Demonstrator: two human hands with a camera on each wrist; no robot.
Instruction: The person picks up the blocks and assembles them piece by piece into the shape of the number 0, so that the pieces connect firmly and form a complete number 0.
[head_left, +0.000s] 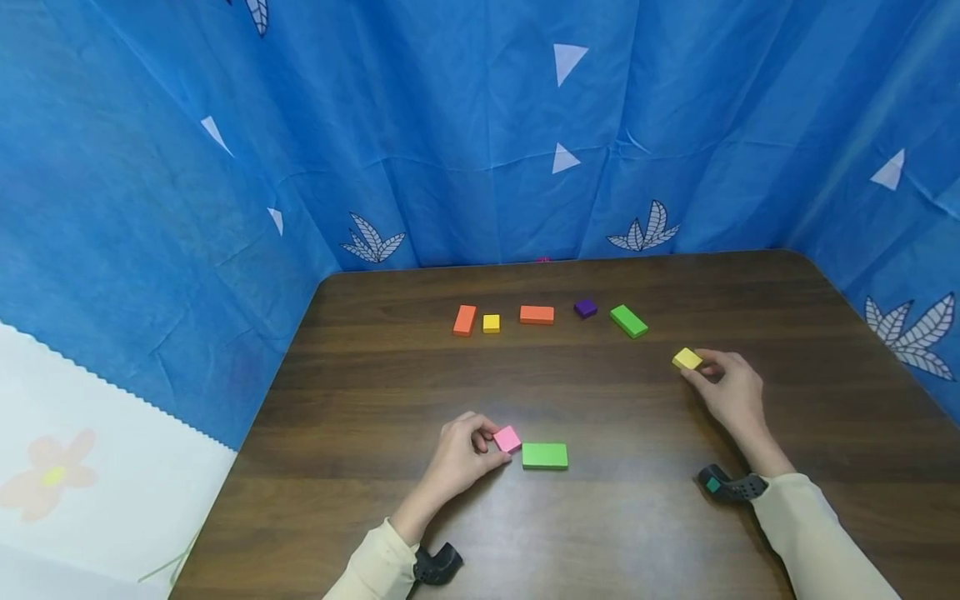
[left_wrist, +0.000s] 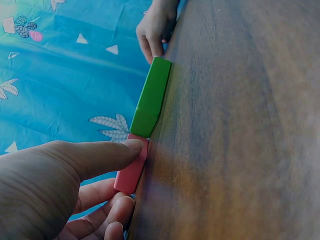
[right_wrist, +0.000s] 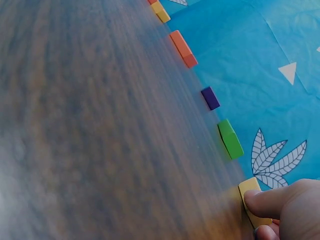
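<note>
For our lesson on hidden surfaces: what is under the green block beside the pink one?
The green block lies on the brown table, which shows around it; the patch directly beneath is covered and unseen.

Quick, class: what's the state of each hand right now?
Left hand: closed, holding the pink block.
Right hand: closed, holding a yellow block.

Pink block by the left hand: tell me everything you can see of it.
The pink block is small and plain, with a square top, flat faces and a smooth matte look; whether it is wood or plastic I can't tell. The left hand pinches it at the left end of a longer green block, turned at an angle to it. Whether it touches that block or rests fully on the table is unclear.
</note>
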